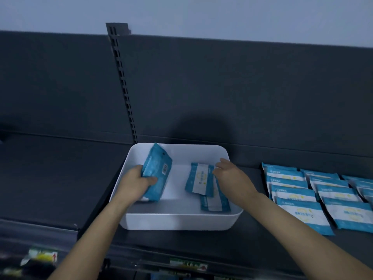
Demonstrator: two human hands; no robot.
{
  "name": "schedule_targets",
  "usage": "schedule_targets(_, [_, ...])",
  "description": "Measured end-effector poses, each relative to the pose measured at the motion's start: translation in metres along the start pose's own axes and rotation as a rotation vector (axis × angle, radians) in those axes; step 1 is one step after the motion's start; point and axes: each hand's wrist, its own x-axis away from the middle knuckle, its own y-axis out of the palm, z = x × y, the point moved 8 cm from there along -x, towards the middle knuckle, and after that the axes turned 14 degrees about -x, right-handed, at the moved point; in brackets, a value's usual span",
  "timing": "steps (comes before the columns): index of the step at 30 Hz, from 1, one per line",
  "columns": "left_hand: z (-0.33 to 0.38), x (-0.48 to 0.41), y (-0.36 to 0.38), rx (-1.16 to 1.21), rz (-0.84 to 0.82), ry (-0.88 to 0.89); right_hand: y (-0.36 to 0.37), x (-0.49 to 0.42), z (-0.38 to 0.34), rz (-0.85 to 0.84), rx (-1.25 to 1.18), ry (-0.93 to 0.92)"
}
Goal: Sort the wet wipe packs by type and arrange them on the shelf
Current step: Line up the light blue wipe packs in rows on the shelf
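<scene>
A white bin (181,221) stands on the dark shelf (252,245). My left hand (135,182) is shut on a blue wet wipe pack (156,172), held tilted with its back label up, over the bin's left side. My right hand (232,174) reaches into the bin with its fingers touching the top edge of a blue and white pack (199,179); whether it grips the pack is unclear. Another pack (215,204) lies partly under that one at the bin's front right.
Several blue and white packs (302,199) lie in overlapping rows on the shelf right of the bin. A slotted upright (123,83) rises behind the bin's left corner. A lower shelf with goods and price tags (42,256) shows at the bottom.
</scene>
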Motion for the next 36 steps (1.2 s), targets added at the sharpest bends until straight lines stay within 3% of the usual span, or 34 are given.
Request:
schedule_targets(6, [-0.006,0.006,-0.017,0.247,0.182,0.011,0.049,-0.016,-0.013,-0.371,-0.030,0.254])
schedule_targets(12, [0.000,0.016,-0.039,0.151,0.409,0.085,0.076,-0.024,-0.033,-0.452,-0.151,0.254])
schedule_targets(14, [0.005,0.018,-0.048,0.041,0.461,0.143,0.077,-0.030,-0.033,-0.400,-0.224,0.257])
schedule_targets(18, [0.001,0.018,-0.059,-0.014,0.500,0.153,0.060,-0.041,-0.016,-0.188,-0.222,0.471])
schedule_targets(26, [-0.028,0.008,-0.062,0.400,0.459,0.020,0.058,-0.054,-0.004,-0.215,-0.221,0.555])
schedule_targets(32, [-0.029,0.008,-0.060,0.376,0.460,0.014,0.048,-0.059,-0.008,0.097,-0.661,0.587])
schedule_targets(34, [-0.027,0.008,-0.059,0.342,0.456,0.023,0.042,-0.061,-0.010,0.058,-0.696,0.605])
schedule_targets(36, [-0.026,0.009,-0.060,0.322,0.465,0.035,0.033,-0.057,-0.014,-0.153,-0.406,0.543])
